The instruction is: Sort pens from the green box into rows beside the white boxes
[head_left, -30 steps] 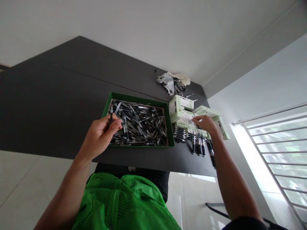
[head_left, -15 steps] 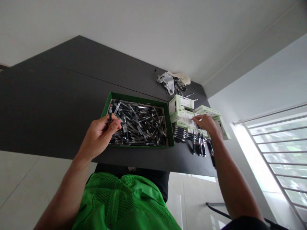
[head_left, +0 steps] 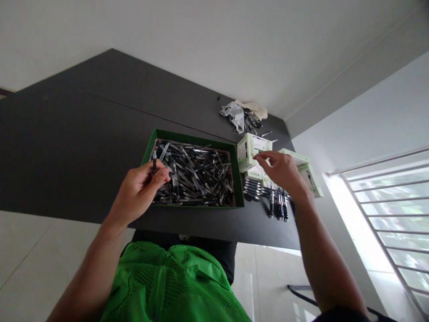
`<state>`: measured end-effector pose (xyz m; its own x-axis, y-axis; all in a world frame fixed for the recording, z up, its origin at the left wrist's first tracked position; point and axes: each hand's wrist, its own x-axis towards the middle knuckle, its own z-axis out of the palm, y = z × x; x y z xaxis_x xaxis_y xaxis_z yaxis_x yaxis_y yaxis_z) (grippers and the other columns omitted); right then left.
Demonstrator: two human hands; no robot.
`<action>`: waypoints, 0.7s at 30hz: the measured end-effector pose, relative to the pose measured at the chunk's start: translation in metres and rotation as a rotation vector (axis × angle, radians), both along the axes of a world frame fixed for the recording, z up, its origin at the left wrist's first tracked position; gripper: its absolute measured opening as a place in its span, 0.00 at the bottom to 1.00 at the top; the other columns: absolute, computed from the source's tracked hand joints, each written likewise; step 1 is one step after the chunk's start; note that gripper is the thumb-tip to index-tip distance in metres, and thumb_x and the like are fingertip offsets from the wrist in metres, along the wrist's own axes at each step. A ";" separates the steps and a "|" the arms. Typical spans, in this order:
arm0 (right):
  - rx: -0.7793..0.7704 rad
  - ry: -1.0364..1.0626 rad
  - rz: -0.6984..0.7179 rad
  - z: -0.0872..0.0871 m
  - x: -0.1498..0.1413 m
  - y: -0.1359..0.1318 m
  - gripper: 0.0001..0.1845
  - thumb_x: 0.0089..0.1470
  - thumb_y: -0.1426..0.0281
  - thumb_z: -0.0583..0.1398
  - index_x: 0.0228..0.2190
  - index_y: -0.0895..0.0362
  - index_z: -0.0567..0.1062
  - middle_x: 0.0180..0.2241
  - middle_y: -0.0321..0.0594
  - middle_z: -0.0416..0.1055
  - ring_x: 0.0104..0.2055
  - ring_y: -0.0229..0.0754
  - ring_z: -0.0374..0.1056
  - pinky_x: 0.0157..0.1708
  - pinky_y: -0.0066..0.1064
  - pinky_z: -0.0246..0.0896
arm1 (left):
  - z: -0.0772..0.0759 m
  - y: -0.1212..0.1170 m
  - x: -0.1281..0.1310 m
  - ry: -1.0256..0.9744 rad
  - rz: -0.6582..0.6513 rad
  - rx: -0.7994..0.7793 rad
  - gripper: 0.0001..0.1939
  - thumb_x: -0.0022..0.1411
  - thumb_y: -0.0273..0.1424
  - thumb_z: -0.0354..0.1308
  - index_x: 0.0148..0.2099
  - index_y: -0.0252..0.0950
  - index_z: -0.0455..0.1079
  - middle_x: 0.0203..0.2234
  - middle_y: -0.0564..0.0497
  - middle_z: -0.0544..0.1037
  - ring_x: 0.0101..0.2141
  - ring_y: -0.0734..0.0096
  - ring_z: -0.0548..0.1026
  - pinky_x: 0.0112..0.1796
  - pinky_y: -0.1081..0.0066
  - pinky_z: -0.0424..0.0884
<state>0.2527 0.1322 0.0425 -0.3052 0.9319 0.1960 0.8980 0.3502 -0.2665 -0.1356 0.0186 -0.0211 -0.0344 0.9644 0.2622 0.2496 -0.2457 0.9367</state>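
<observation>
My left hand is closed around a dark pen, held nearly upright, with a clear part and a bit of red at its top. That hand is over the left front corner of a green box full of loose black and clear pens. To the right, my right hand is above some white and pale green cartons. Its thumb and forefinger are pinched together; whatever they hold, if anything, is too small to make out. Rows of black pens lie below that hand, some pointing toward me.
A grey cloth glove and a cream cloth lie beside a pile of pens near the wall. Another carton stands at the right edge of the dark table. A barred window is on the right.
My right hand has moved left and slightly up, from the middle cartons to in front of the left one. My left hand and its pen have stayed in place.
</observation>
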 end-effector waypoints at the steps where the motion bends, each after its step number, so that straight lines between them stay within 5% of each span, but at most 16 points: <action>1: -0.011 0.043 0.124 0.007 -0.022 -0.006 0.17 0.68 0.60 0.60 0.41 0.55 0.86 0.38 0.46 0.84 0.39 0.48 0.77 0.43 0.38 0.70 | 0.000 0.000 0.000 -0.001 0.001 0.004 0.20 0.75 0.48 0.58 0.34 0.39 0.71 0.24 0.54 0.71 0.24 0.73 0.66 0.26 0.71 0.62; 5: -0.176 0.092 0.502 0.007 -0.099 -0.017 0.13 0.70 0.67 0.60 0.47 0.57 0.84 0.45 0.45 0.83 0.45 0.44 0.77 0.48 0.36 0.70 | 0.001 -0.001 0.000 0.004 0.008 0.009 0.21 0.75 0.47 0.58 0.34 0.39 0.70 0.23 0.55 0.68 0.24 0.73 0.65 0.26 0.70 0.61; 10: -0.279 -0.077 0.545 -0.032 -0.159 0.001 0.15 0.72 0.73 0.57 0.51 0.59 0.82 0.53 0.50 0.82 0.57 0.49 0.77 0.59 0.39 0.67 | 0.004 -0.001 0.000 0.019 0.006 0.023 0.20 0.76 0.46 0.57 0.34 0.38 0.69 0.22 0.55 0.67 0.23 0.74 0.63 0.26 0.71 0.60; 14: -0.319 -0.062 0.551 -0.046 -0.175 0.011 0.17 0.70 0.78 0.55 0.49 0.60 0.82 0.51 0.51 0.83 0.55 0.48 0.78 0.57 0.37 0.68 | 0.008 -0.001 0.001 0.027 0.019 0.020 0.20 0.76 0.45 0.56 0.33 0.38 0.68 0.23 0.55 0.70 0.24 0.74 0.65 0.27 0.72 0.61; 21: -0.378 0.098 0.563 -0.042 -0.163 0.016 0.18 0.64 0.84 0.56 0.45 0.59 0.83 0.42 0.41 0.85 0.46 0.42 0.81 0.51 0.33 0.71 | 0.011 -0.002 0.002 0.005 0.010 0.018 0.22 0.75 0.47 0.56 0.33 0.37 0.69 0.23 0.55 0.70 0.24 0.74 0.66 0.26 0.74 0.61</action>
